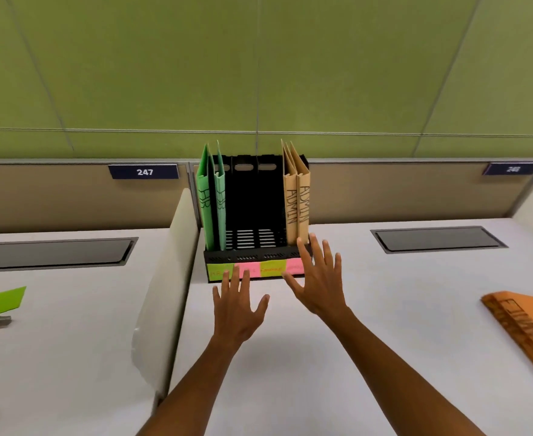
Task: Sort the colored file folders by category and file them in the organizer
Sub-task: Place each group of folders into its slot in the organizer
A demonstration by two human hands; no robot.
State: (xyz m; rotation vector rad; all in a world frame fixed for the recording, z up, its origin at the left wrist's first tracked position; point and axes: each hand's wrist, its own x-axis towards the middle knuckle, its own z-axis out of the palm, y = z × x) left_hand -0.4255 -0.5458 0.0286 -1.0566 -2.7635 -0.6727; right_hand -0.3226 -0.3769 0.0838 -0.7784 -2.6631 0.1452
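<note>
both hands are spread flat with straight fingers and grasp nothing. the left hand hovers just in front of the organizer's label strip, and the right hand is raised a little higher, its fingertips near the front right corner of the black organizer; i cannot tell whether they touch it. the pose looks like someone who has let go, or is about to steady the rack, though that is a guess.

in the organizer, two green folders marked hr stand upright in the leftmost slot, and two tan folders marked admin stand in the rightmost. the two middle slots are bare. coloured sticky labels along the front lip seem to name each slot, which would explain why like folders stand together.

an orange folder lies flat on the desk well to the right, its writing looking like finance; it probably belongs in a middle slot.

the desk is pale grey with a dark cable hatch. a low white divider separates it from the neighbouring desk, where green paper and small items lie. behind is a tan panel with a number plate 247, and a green wall above.
</note>
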